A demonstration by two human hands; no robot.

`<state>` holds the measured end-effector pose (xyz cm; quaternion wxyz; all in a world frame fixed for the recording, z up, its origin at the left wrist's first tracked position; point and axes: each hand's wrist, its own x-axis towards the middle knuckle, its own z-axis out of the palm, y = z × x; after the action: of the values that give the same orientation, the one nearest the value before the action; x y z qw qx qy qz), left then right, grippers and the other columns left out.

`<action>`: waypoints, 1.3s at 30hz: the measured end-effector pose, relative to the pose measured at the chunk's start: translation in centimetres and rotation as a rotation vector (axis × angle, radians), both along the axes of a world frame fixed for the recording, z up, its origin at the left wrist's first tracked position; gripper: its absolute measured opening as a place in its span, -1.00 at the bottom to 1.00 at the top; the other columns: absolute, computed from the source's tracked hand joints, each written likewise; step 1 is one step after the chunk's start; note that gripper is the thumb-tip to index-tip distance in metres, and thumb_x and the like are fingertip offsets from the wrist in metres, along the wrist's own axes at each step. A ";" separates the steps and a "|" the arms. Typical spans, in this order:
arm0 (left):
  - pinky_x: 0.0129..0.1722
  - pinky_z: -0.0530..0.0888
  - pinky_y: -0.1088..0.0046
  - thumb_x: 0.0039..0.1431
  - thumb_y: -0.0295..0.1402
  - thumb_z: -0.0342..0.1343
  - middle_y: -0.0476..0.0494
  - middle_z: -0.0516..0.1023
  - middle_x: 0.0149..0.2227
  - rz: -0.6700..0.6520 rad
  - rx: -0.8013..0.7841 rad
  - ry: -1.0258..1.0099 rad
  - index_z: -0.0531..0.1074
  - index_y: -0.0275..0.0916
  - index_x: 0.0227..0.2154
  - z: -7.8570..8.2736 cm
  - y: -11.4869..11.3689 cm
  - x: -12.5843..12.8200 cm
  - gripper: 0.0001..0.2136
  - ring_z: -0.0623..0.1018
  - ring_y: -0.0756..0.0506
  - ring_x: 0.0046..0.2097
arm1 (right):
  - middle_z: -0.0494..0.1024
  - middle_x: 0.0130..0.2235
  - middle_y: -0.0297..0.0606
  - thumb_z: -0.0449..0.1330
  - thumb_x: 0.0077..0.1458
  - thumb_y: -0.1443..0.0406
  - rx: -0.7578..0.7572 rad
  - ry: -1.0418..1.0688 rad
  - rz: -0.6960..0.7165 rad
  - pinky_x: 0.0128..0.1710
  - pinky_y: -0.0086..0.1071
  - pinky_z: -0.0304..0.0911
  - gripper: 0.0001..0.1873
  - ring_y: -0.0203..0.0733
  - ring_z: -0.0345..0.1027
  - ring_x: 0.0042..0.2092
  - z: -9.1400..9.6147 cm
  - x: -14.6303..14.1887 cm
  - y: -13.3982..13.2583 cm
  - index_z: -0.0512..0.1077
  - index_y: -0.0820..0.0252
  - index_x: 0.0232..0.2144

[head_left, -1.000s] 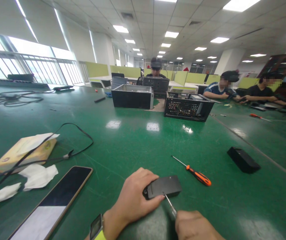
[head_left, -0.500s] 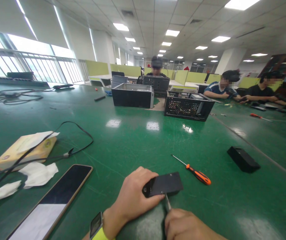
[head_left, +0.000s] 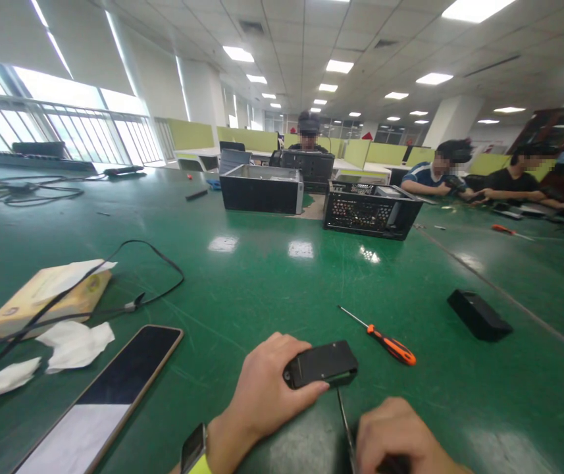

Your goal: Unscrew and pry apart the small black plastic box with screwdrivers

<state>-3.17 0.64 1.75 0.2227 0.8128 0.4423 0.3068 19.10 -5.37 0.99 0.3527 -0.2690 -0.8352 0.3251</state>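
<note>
My left hand (head_left: 264,392) is closed round the left end of a small flat black device (head_left: 322,363) lying on the green table (head_left: 272,276). My right hand (head_left: 400,444) is closed on the handle of a thin metal-shafted screwdriver (head_left: 345,416), whose tip points up at the device's near edge. The handle itself is hidden in my fist. A second screwdriver with an orange handle (head_left: 383,342) lies just right of the device.
A phone (head_left: 108,395) lies at front left, beside crumpled tissues (head_left: 75,343), a tan box (head_left: 47,296) and a black cable (head_left: 153,263). A black box (head_left: 479,315) sits at right. Two open computer cases (head_left: 262,189) (head_left: 370,209) stand further back. Other people sit beyond.
My right hand has shifted right and back, drawing the screwdriver tip slightly off the device's near edge. The device has settled flatter under my left hand.
</note>
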 end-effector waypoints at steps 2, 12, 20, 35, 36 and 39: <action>-0.20 0.47 0.25 -0.07 -0.23 0.37 -0.09 0.59 -0.25 0.003 -0.012 0.009 0.53 -0.17 -0.18 0.0 -0.1 0.1 -0.65 0.53 -0.21 -0.20 | 0.36 -0.57 -0.39 0.12 0.22 0.20 0.140 0.021 -0.282 -0.47 -0.46 0.15 -0.74 -0.32 0.26 -0.51 0.5 0.5 0.5 0.35 0.13 -0.50; -0.15 0.50 0.25 0.01 -0.22 0.32 -0.11 0.61 -0.22 -0.002 0.010 0.001 0.55 -0.16 -0.13 -0.3 0.1 -0.2 -0.67 0.56 -0.20 -0.18 | 0.42 0.14 0.02 0.30 0.04 0.07 -0.032 -0.280 -0.421 0.17 -0.03 0.17 -0.29 0.06 0.29 0.15 -1.0 1.1 4.6 0.30 0.20 0.19; -0.08 0.50 0.19 0.09 -0.16 0.26 -0.17 0.56 -0.11 0.097 0.144 -0.129 0.46 -0.17 0.00 -0.4 1.1 -1.2 -0.59 0.54 -0.21 -0.11 | 0.58 -0.14 -0.15 0.27 0.02 0.03 0.071 -0.266 -0.732 -0.15 -0.27 0.36 -0.54 -0.08 0.47 -0.16 1.2 3.6 5.1 0.47 0.18 -0.11; -0.18 0.51 0.27 0.19 -0.25 0.17 -0.09 0.56 -0.26 0.107 0.186 -0.067 0.47 -0.16 -0.07 -0.8 1.3 -1.3 -0.74 0.54 -0.16 -0.21 | 0.48 0.00 0.15 0.05 -0.02 -0.23 -0.109 -0.522 -1.815 -0.27 0.07 0.31 -0.20 0.37 0.42 -0.08 1.4 18.5 7.3 0.43 0.20 0.04; -0.18 0.51 0.27 0.20 -0.25 0.16 -0.10 0.56 -0.27 0.111 0.186 -0.067 0.47 -0.17 -0.07 -0.8 1.3 -1.3 -0.74 0.54 -0.16 -0.21 | 0.45 0.03 0.19 0.01 0.01 -0.22 -0.091 -0.517 -1.833 -0.27 0.07 0.30 -0.20 0.39 0.40 -0.05 1.6 18.9 7.0 0.40 0.22 0.08; -0.17 0.50 0.27 0.22 -0.24 0.14 -0.10 0.55 -0.27 0.110 0.179 -0.063 0.46 -0.18 -0.07 -0.8 1.3 -1.4 -0.75 0.54 -0.16 -0.21 | 0.37 0.05 0.38 0.01 0.04 -0.17 -0.089 -0.516 -1.840 -0.32 0.04 0.27 -0.15 0.47 0.36 0.01 1.4 21.0 6.3 0.38 0.40 0.11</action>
<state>-4.55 1.94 0.92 0.1457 0.7939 0.4500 0.3822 40.13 0.97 2.39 0.2646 -0.8966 -0.3353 -0.1172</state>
